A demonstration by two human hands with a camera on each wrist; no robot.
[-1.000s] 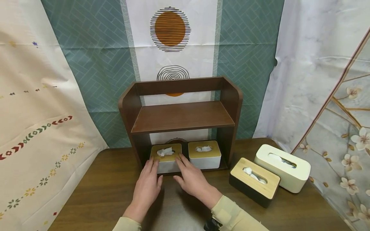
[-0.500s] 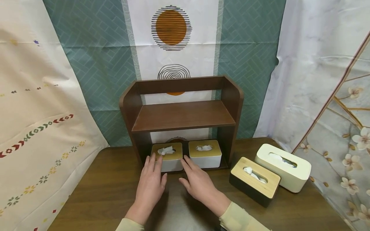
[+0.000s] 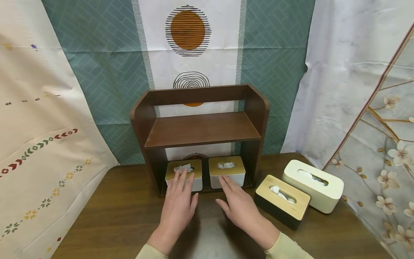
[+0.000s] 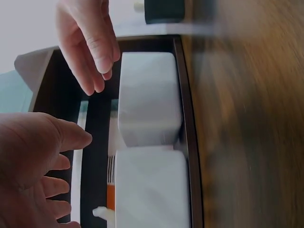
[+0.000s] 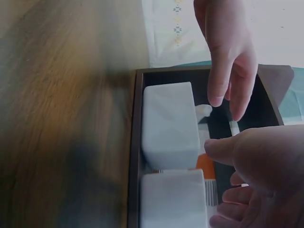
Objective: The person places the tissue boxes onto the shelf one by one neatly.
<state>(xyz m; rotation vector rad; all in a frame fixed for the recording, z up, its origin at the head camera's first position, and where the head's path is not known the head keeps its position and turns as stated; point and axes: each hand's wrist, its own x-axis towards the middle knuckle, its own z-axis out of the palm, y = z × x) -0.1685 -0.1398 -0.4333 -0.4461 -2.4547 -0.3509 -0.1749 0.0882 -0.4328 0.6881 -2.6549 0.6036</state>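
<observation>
Two white tissue boxes with wood-toned lids stand side by side on the shelf's lower level: the left tissue box and the right tissue box, a narrow gap between them. My left hand, fingers straight, overlaps the front of the left box in the head view. Also straight-fingered, my right hand has its fingertips at the front of the right box. Neither hand holds anything. In the left wrist view, both hands hover near the white box sides, thumbs apart from the fingers.
The dark brown two-level shelf stands at the back of the wooden table. To its right sit a black tissue box with a wooden lid and a longer cream tissue box. Patterned cloths hang behind and at both sides.
The right hand has moved off the left tissue box, rightward to the front of the right one. The left hand has drawn slightly back and right. The head view has shifted a little.
</observation>
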